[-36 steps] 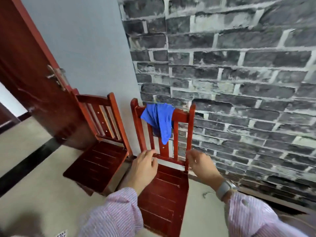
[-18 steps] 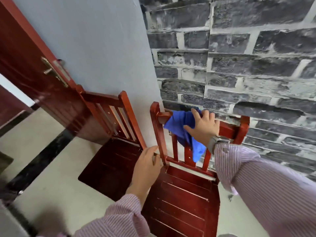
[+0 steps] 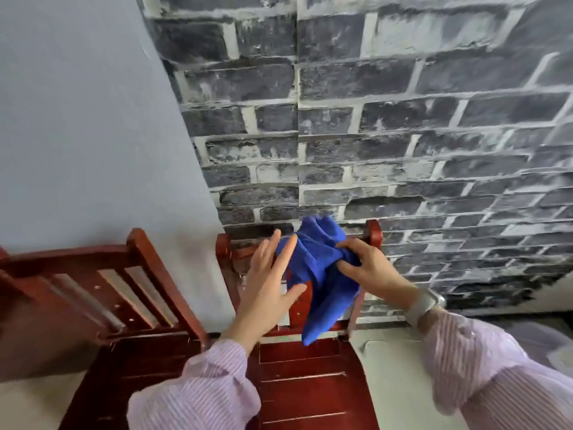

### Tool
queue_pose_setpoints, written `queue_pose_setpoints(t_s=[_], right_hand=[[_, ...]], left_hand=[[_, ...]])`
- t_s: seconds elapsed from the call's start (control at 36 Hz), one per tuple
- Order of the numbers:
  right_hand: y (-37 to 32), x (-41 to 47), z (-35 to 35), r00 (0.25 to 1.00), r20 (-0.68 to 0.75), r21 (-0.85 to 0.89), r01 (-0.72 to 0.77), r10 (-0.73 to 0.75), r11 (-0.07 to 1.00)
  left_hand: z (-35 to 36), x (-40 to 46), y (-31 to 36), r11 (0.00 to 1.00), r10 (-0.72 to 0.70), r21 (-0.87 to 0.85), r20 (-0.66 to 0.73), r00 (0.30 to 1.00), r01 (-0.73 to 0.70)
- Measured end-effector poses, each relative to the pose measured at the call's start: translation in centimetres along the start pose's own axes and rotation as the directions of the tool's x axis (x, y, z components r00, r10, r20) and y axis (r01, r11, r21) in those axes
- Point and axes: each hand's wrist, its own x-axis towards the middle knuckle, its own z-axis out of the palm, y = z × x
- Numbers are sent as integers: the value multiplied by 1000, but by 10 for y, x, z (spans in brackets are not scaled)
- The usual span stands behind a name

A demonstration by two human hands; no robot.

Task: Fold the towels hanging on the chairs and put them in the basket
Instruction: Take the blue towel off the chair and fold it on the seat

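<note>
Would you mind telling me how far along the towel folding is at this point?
Barely begun. Nothing looks folded, and no basket is in view. In hand: the right hand grips the bunched blue towel at the backrest of the right chair, while the left hand reaches toward it with straight fingers. The left chair carries no towel. Left: folding this towel and putting it in the basket.

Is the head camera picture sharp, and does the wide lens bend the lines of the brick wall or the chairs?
Head view: the brick wall courses curve and fan out toward the right edge, a wide-angle distortion; the left hand and the blue towel look slightly soft; the right hand is clearer; light is even, without glare or hard shadows.
</note>
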Motion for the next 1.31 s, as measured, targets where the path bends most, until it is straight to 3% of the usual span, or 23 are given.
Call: queue_pose_setpoints(t_s=[0.08, 0.17, 0.33, 0.44, 0.5, 0.56, 0.69, 0.75, 0.81, 0.92, 1.03, 1.11, 1.31], right_hand=[[-9, -23, -28, 1000, 12, 139, -29, 27, 990], [-11, -40, -59, 1000, 1, 186, -29, 30, 982], [2, -71, -119, 985, -85, 30, -146, 148, 989], [28, -86, -138, 928, -299, -102, -261, 221, 960], [30, -96, -146, 858, -449, 44, -256, 248, 966], [22, -108, -153, 835, -492, 262, -128, 247, 956], [2, -132, -147, 955, -262, 420, -15, 137, 907], [3, -132, -136, 955, -263, 295, -59, 140, 954], [9, -129, -129, 920, -360, 164, -104, 157, 981], [20, -132, -130, 881, -441, 206, -83, 168, 975], [20, -142, -143, 894, -427, 199, -53, 135, 979], [18, -141, -153, 891, -434, 255, -22, 135, 967], [3, -122, -157, 928, -372, -2, -43, 39, 999]], left_hand=[[2, 26, 16, 982, 175, -82, 93, 980, -168], [5, 47, 44, 953, 240, -227, 153, 959, -203], [6, 75, 109, 904, 326, -373, 286, 901, -209], [12, 93, 149, 881, 344, -445, 371, 862, -161], [14, 102, 168, 842, 296, -535, 356, 886, -67], [17, 109, 183, 826, 243, -563, 338, 909, -11], [28, 110, 214, 818, 263, -575, 356, 897, -11], [30, 109, 225, 784, 271, -621, 331, 904, -8], [29, 111, 232, 743, 311, -667, 276, 909, -52], [17, 122, 229, 719, 307, -682, 142, 941, -132], [10, 128, 201, 804, 267, -568, 78, 960, -178], [13, 123, 180, 844, 228, -516, 100, 969, -145], [19, 103, 157, 889, 211, -454, 281, 936, -64]])
